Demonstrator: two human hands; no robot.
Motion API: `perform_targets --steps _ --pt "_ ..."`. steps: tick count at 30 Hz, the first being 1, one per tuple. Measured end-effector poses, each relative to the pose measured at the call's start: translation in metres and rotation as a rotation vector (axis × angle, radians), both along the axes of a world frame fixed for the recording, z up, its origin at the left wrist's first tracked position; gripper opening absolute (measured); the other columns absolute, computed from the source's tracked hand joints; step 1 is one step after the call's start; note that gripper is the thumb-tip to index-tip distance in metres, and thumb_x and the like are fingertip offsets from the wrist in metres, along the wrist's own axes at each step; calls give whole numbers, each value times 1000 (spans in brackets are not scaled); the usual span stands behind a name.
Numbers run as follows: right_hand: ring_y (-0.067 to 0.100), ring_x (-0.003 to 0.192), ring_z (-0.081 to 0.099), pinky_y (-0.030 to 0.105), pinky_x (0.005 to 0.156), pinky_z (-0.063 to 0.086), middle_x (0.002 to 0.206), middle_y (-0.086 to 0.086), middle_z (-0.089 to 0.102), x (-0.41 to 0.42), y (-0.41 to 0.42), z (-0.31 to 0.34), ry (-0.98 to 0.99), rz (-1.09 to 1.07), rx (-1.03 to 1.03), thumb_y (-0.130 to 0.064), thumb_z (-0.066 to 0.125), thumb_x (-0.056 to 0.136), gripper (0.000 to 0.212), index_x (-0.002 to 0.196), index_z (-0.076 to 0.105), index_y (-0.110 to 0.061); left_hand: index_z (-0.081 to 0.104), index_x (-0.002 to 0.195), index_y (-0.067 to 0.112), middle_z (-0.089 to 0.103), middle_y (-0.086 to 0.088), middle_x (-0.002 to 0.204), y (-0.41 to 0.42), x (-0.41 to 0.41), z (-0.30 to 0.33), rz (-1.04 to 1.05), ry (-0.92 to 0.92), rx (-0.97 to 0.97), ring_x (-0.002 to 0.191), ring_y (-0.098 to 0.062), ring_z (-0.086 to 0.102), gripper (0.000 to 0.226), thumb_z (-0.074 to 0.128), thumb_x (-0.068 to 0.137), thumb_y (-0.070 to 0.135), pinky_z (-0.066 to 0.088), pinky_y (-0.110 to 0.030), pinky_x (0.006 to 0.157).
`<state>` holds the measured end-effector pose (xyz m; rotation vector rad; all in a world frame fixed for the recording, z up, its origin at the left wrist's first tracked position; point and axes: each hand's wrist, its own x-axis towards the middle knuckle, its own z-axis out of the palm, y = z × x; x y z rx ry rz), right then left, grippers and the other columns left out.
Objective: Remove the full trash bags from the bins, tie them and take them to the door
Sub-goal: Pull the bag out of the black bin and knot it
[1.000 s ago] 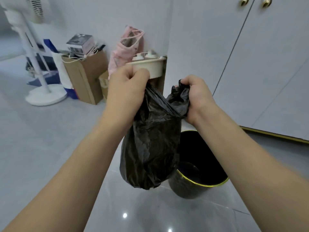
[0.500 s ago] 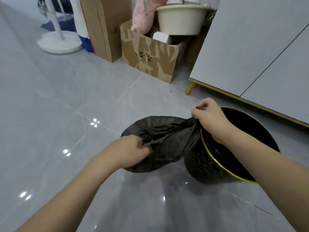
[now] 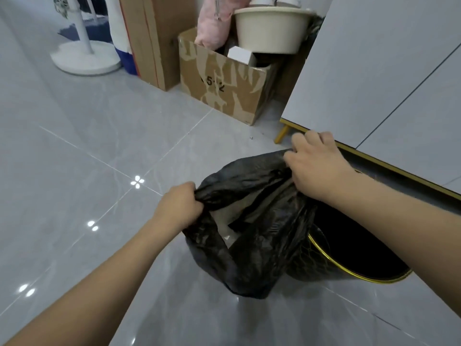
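A black trash bag (image 3: 252,260) rests on the grey floor tiles, just left of a black mesh bin with a gold rim (image 3: 349,248). My left hand (image 3: 178,206) grips the bag's left edge in a fist. On the bag's right edge, my right hand (image 3: 316,163) pinches the plastic. The mouth is pulled open between my hands and pale paper shows inside. My right forearm crosses over the bin and hides part of it.
A white cabinet with gold legs (image 3: 389,78) stands right behind the bin. A cardboard box (image 3: 224,81) holding a cream basin (image 3: 269,28) and pink cloth sits at the back. A taller box (image 3: 152,38) and a white fan base (image 3: 86,58) stand at the back left.
The bag has come down from mid-air, where I held it bunched, to the floor beside the bin. My hands have moved apart and stretched its mouth open. The view has tilted downward.
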<state>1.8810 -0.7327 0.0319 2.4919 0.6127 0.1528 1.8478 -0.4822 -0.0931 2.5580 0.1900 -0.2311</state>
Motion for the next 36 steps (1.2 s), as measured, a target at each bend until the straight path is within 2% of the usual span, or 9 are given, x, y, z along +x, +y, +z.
perform_targets --steps 6,11,16,19,23,27,29,32,36 --pt "33 99 44 39 74 31 105 14 49 30 2 8 -129 -186 260 -10 52 84 17 100 55 -6 40 77 13 44 -1 71 -1 -26 85 -54 -536 250 52 -25 40 10 49 78 11 24 -31 44" --pt "38 105 51 37 70 33 113 19 55 47 2 3 -47 -351 443 -10 45 91 19 109 48 -4 34 84 14 34 -2 84 15 -34 103 -135 -220 506 65 -28 47 19 50 81 5 32 -34 54" --pt "36 88 56 35 66 34 105 19 60 55 12 19 6 -452 531 -5 43 91 9 98 41 -8 32 84 12 35 -5 79 30 -15 156 44 -307 548 71 -32 50 19 49 83 2 37 -37 58" --pt "34 87 53 34 67 36 98 16 56 64 21 39 61 -474 645 -2 44 88 9 95 44 -8 41 101 16 43 -3 92 24 -25 195 -161 -111 653 83 -27 49 16 44 86 20 45 -38 70" --pt "26 54 64 32 61 55 69 14 67 70 19 55 167 -392 741 -6 48 79 11 74 58 -7 11 141 38 30 -1 148 -6 -56 184 -346 -156 459 137 -28 25 91 33 62 80 22 -57 109" --pt "19 43 64 31 59 57 55 9 65 64 13 47 197 -352 746 -17 58 78 15 67 58 -7 -24 147 30 -17 -8 159 -68 -42 104 -243 -283 477 144 -35 -21 131 45 53 90 -14 -74 102" --pt "17 46 64 30 60 55 49 5 64 61 7 46 235 -347 700 -27 66 78 22 68 59 -9 -26 147 27 -8 -15 159 -71 -28 65 -173 -261 564 145 -39 -10 124 58 68 73 -10 -76 101" --pt "18 45 63 26 52 49 45 1 65 53 -7 58 359 -407 607 -40 71 76 33 66 58 -12 -11 151 25 42 -14 132 -45 -13 29 -87 -257 600 122 -37 42 99 59 82 39 19 -66 105" --pt "20 60 67 26 56 49 67 8 73 43 -24 79 508 -556 548 -53 70 76 45 81 64 -8 51 114 16 65 -4 97 -17 1 26 -37 -238 587 91 -30 57 36 52 79 22 36 -41 81"
